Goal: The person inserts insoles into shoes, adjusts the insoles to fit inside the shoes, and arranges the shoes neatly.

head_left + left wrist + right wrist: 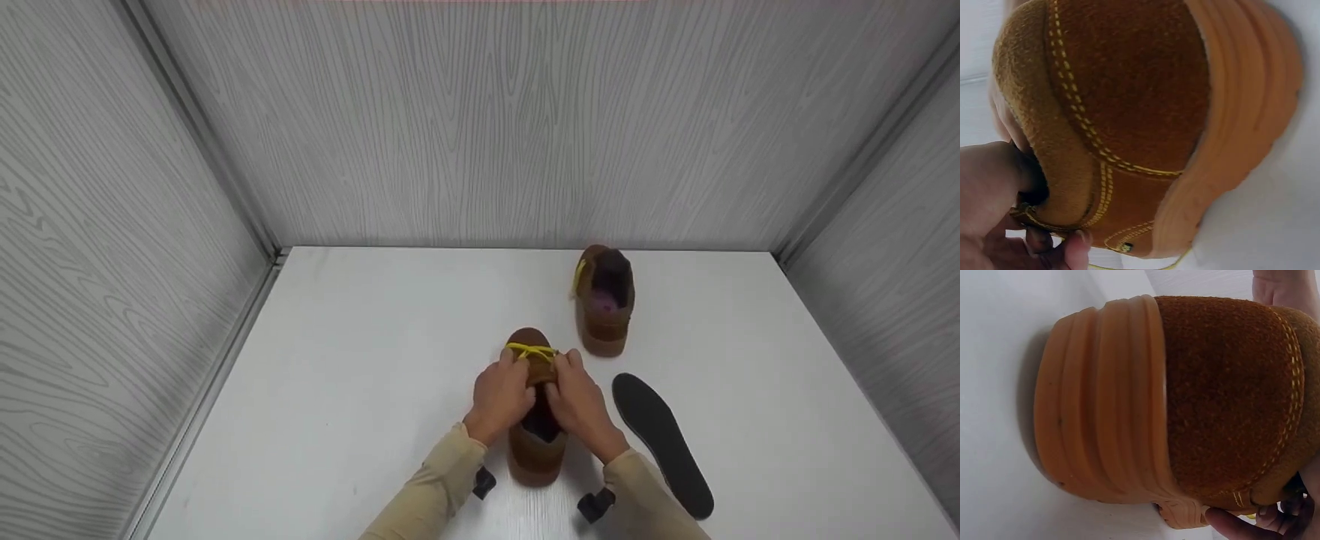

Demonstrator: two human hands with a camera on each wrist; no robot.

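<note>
A brown suede shoe [534, 461] with yellow laces [531, 349] stands on the white table, its toe pointing away from me. On its left side my left hand [501, 396] grips the edge of the opening near the laces, thumb inside. My right hand [581, 401] holds the opposite edge in the same way. The left wrist view shows the shoe's stitched heel and tan sole [1247, 95] close up, with left fingers [1075, 247] at the collar. In the right wrist view, right fingers [1241, 526] touch the shoe's side below the collar. The inside is mostly dark.
A second brown shoe [604, 330] with a yellow lace stands farther back to the right, a purplish patch visible inside. Right of my right hand lies a black insole [664, 439]. Grey wood-grain panels [480, 135] wall the white table [360, 337] at the back and sides.
</note>
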